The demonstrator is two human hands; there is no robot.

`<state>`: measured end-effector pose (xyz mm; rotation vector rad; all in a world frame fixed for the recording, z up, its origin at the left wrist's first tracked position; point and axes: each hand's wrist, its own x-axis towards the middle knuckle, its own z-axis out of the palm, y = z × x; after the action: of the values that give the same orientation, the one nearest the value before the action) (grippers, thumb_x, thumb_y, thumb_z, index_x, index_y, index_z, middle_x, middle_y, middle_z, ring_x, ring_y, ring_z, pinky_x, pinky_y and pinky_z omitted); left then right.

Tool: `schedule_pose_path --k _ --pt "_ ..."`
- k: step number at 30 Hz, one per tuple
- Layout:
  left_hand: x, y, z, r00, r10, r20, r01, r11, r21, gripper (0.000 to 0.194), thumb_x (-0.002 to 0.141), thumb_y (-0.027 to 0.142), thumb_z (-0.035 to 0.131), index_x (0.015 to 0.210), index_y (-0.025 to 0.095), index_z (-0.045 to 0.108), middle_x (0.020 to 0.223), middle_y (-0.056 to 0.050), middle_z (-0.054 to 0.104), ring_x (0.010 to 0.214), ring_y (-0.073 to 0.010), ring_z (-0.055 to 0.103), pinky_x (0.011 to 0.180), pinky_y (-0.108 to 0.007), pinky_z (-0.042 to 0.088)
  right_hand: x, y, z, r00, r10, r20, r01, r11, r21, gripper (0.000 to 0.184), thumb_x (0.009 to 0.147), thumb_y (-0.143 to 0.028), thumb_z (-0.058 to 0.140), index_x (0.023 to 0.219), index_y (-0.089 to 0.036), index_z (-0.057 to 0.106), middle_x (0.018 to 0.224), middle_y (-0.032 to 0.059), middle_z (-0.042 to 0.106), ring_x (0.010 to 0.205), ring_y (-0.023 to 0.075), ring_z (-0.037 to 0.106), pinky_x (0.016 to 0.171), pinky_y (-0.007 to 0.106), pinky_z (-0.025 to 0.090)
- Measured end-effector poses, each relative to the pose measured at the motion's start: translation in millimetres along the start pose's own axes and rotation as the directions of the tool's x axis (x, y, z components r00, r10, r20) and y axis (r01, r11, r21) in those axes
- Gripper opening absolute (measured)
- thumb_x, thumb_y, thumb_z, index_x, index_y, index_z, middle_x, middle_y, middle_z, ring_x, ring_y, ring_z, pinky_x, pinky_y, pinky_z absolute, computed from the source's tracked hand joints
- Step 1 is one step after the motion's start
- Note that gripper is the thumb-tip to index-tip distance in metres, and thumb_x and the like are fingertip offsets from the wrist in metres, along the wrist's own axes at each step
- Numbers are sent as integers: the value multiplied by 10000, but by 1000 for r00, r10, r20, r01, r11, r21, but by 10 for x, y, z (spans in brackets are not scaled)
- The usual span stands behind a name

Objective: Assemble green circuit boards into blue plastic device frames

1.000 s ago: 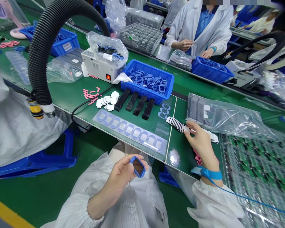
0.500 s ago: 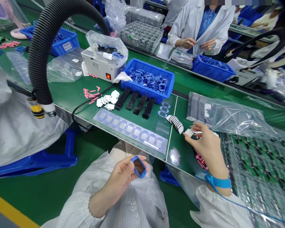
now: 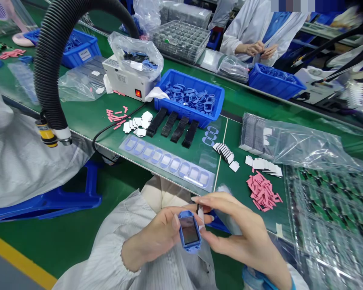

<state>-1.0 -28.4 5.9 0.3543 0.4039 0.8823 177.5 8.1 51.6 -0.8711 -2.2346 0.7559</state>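
Over my lap, my left hand (image 3: 161, 231) grips a blue plastic watch-like frame (image 3: 190, 231) with a dark screen in it, screen side turned up toward me. Close against its right side, my right hand (image 3: 234, 225) pinches a small white piece with a dark edge (image 3: 201, 215) between thumb and fingers. A blue band (image 3: 257, 278) circles my right wrist. On the bench ahead lie a row of white pieces (image 3: 225, 153), a second stack of white pieces (image 3: 263, 165) and a heap of pink strips (image 3: 262, 190).
A blue bin (image 3: 189, 96) of blue frames stands behind several black strips (image 3: 178, 128). A clear sheet with oval stickers (image 3: 169, 161) lies along the bench edge. A ribbed black hose (image 3: 48, 64) arches at left; trays of green boards (image 3: 329, 201) lie right. A co-worker (image 3: 260, 40) sits opposite.
My right hand has come from the white pieces on the bench to my lap, bringing one piece beside the blue frame. My left hand has shifted slightly right and turned the frame more upright.
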Motion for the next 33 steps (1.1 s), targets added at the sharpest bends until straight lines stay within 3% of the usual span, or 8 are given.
schedule_pose_path --k 4,8,12,17,23,28,33 --pt "-13 -3 8 1000 10 -28 -8 997 74 499 632 632 703 818 174 770 723 -13 579 676 -141 546 732 -277 454 -6 12 20 998 -43 43 47 994 -103 377 857 -237 619 1222 -179 540 1043 90 715 985 221 671 807 347 589" --pt "-20 4 -8 997 76 10 -76 966 248 471 696 610 663 873 188 774 844 -64 630 781 -186 565 779 -306 450 -44 35 49 998 -55 38 61 985 -160 358 887 -197 585 1243 -189 541 1007 64 732 934 192 691 780 324 595" --pt "-31 14 -18 997 74 9 -73 951 300 436 730 592 643 899 213 778 911 -74 637 765 -180 560 757 -309 454 -46 30 57 997 -69 37 75 982 -175 306 894 -183 568 1200 -172 567 958 60 741 922 189 694 764 329 589" --pt "-23 23 -12 997 73 16 -74 954 290 440 707 600 660 845 201 783 813 -56 614 790 -189 559 732 -287 453 -15 36 16 998 -11 65 18 994 -112 278 903 -322 577 1142 -185 619 825 35 743 780 178 714 717 317 591" --pt "-22 16 -32 997 74 8 -73 956 286 439 717 602 649 863 212 785 852 -60 637 798 -184 562 779 -288 447 -31 63 28 998 26 52 -22 996 -90 222 884 -253 599 1100 -214 631 967 45 754 864 177 714 736 300 593" --pt "-9 -34 -47 998 42 -56 -32 985 167 451 688 593 687 843 180 780 755 -33 608 668 -135 536 686 -251 449 -47 68 75 995 -77 65 88 980 -179 279 891 -241 573 1160 -176 610 1082 89 728 1011 214 680 806 350 585" --pt "-1 -28 -10 995 7 -95 -3 999 34 475 630 609 725 766 156 766 624 4 565 560 -97 499 611 -228 439 -31 63 81 978 -207 9 197 917 -348 337 969 -359 428 1093 -160 670 1023 127 743 906 212 711 691 326 594"
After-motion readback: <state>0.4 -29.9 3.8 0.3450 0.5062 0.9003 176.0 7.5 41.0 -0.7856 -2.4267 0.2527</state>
